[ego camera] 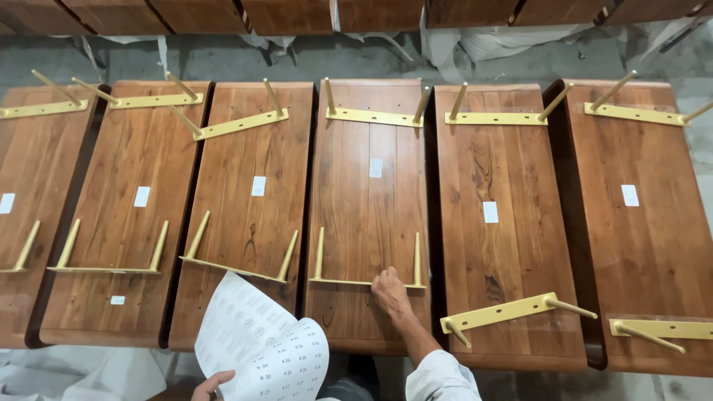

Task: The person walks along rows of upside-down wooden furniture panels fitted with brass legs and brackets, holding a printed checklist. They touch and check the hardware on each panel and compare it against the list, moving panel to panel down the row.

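Note:
Several upturned wooden tabletops lie side by side, each with two brass leg brackets and a small white label. My right hand (391,291) presses fingers down on the middle tabletop (369,215), right at its near brass bracket (368,281). My left hand (211,385) is at the bottom edge and grips white paper sheets (260,347) printed with rows of small round stickers. A white label (376,168) sits on the middle of that tabletop.
The tabletop to the right (505,238) has its near bracket (512,312) lying skewed. More brown panels line the far edge (297,15). White wrapping material (505,41) lies on the grey floor beyond and under the near edges.

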